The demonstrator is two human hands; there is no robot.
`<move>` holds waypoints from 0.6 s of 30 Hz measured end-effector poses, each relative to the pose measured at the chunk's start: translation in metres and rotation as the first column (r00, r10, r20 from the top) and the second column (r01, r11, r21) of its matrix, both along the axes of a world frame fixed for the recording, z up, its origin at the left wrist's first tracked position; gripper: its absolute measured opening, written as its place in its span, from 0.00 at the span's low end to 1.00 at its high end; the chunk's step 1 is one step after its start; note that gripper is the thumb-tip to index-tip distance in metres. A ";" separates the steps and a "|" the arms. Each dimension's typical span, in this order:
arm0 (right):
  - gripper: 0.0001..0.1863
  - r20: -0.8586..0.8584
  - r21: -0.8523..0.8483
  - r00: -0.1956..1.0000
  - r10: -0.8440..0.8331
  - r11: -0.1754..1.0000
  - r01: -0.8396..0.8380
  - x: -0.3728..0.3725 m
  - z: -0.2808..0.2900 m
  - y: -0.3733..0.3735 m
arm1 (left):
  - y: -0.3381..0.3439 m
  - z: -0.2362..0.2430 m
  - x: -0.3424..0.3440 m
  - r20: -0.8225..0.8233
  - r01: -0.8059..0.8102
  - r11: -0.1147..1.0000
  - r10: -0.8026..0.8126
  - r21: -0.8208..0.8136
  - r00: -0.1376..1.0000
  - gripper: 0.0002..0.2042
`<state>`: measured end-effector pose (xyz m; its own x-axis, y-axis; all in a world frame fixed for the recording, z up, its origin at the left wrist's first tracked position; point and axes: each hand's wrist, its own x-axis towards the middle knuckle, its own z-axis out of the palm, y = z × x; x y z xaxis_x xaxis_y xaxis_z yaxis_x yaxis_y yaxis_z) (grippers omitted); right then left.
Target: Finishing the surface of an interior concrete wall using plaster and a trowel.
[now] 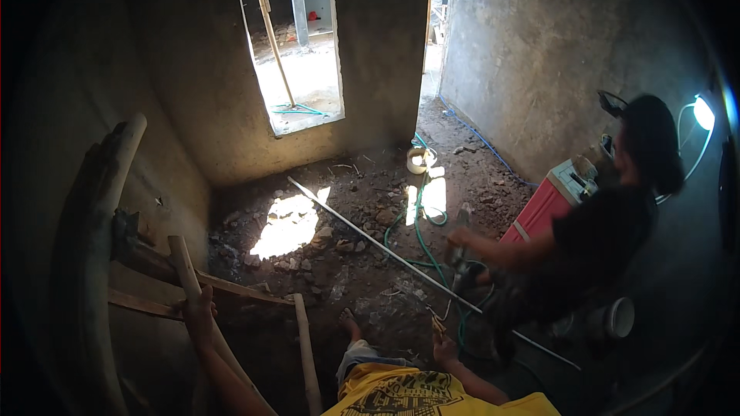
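My left hand (pixel 199 317) is wrapped round an upright round wooden pole (pixel 183 266), part of a rough timber frame beside the left wall. A wooden crossbar (pixel 247 287) runs right from there to a shorter post (pixel 305 347). Low in front of me, my right hand (pixel 445 349) is closed on a small hand tool (pixel 438 323) with a tan handle and a thin bent metal end. Its exact kind is too small to make out. My bare foot (pixel 351 320) shows on the dirt floor between my hands.
At right a co-worker (pixel 609 223) in dark clothes bends beside a pink-red box (pixel 532 204). A long pale pipe (pixel 385 249) and green hose (pixel 422 239) cross the rubble floor. A bucket (pixel 421 159) stands near the doorway; a lamp (pixel 704 112) glows at far right.
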<state>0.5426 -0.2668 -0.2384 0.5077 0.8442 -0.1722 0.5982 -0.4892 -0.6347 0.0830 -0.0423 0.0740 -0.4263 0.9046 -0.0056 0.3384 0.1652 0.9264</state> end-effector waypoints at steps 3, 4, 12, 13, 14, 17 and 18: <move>0.21 -0.126 -0.040 0.989 -0.080 0.996 0.075 0.000 0.012 0.005 | 0.000 0.002 0.004 0.020 -0.015 1.000 0.015 -0.006 1.000 0.16; 0.21 -0.182 -0.052 0.980 -0.078 0.996 0.070 0.001 0.016 0.006 | -0.001 0.002 0.004 0.019 -0.013 1.000 0.013 -0.009 1.000 0.16; 0.22 -0.173 -0.108 0.980 -0.102 0.991 0.084 0.001 0.025 0.006 | -0.002 0.004 0.004 -0.061 -0.005 0.998 0.002 -0.058 0.998 0.19; 0.22 -0.171 -0.109 0.980 -0.105 0.990 0.087 0.000 0.025 0.005 | -0.002 0.003 0.004 -0.062 0.001 0.998 -0.005 -0.060 0.998 0.19; 0.22 -0.172 -0.111 0.979 -0.112 0.989 0.094 0.000 0.025 0.005 | -0.002 0.002 0.001 -0.056 -0.010 0.998 0.007 -0.055 0.998 0.19; 0.22 -0.174 -0.132 0.979 -0.108 0.988 0.086 0.000 0.023 0.004 | -0.002 0.004 0.003 -0.034 -0.002 0.999 0.001 -0.048 0.999 0.18; 0.23 -0.144 -0.090 0.983 -0.113 0.991 0.101 -0.001 0.022 0.004 | -0.002 0.004 0.004 -0.018 0.008 0.999 -0.009 -0.044 1.000 0.18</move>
